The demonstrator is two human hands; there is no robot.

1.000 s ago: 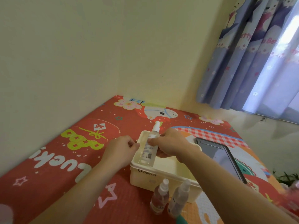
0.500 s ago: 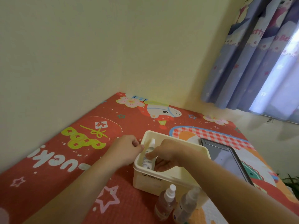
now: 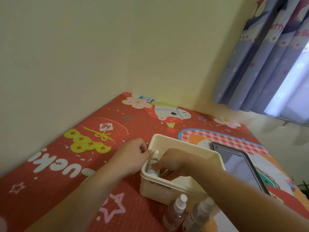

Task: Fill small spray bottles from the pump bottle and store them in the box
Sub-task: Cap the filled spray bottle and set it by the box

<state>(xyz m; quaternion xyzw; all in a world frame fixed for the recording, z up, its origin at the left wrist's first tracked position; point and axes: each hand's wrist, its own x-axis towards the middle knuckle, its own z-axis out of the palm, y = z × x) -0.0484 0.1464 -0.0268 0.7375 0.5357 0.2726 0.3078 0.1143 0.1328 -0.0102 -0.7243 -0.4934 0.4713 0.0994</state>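
**Spray bottle set into storage box**

The cream plastic box [image 3: 182,185] is steadied at its left rim by the curled left hand [image 3: 132,154]. Inside it, a small clear spray bottle [image 3: 153,165] is grasped by the right hand [image 3: 173,164], seemingly to stand it upright. In front wait two more spray bottles [image 3: 187,213].

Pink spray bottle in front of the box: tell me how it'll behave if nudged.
The pink spray bottle looks tall and narrow, so it probably tips easily. Being round, it would likely roll afterwards. It may knock the clear bottle beside it.
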